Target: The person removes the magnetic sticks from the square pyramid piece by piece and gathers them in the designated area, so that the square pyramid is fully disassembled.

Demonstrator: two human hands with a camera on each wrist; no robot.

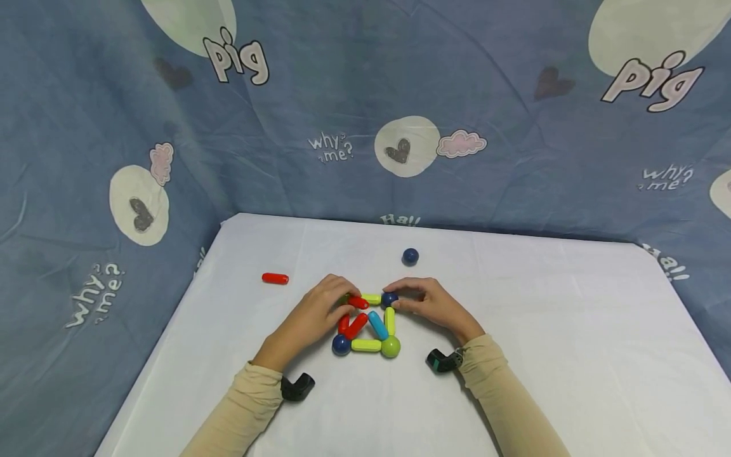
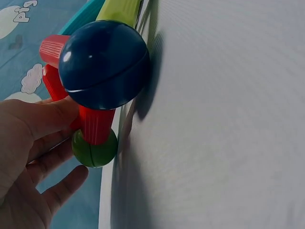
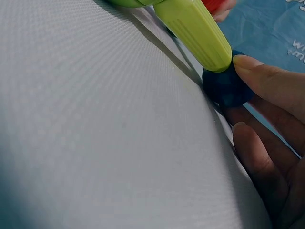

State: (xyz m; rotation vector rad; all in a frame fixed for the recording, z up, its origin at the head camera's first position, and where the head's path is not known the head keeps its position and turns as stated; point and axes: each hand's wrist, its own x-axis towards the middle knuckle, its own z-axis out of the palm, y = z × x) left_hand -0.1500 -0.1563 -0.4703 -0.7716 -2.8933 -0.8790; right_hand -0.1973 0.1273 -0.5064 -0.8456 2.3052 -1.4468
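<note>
A square of magnetic rods and balls lies on the table. My left hand [image 1: 311, 311] pinches a red magnetic rod [image 1: 358, 303] over its far left corner, where a green ball [image 2: 95, 150] is mostly hidden in the head view. At the far right corner, my right hand [image 1: 434, 304] holds a dark blue ball [image 1: 389, 299] between thumb and fingers; a yellow-green rod [image 3: 195, 36] meets this ball. The near corners are another dark blue ball [image 1: 341, 344] and a light green ball [image 1: 391, 346]. From them a red rod [image 1: 356, 326] and a light blue rod [image 1: 377, 325] slant inward.
A loose red rod [image 1: 275, 278] lies at the left of the white table [image 1: 571, 343]. Beyond the square sits a loose dark blue ball [image 1: 410, 256]. A printed blue cloth [image 1: 354, 76] hangs behind the table.
</note>
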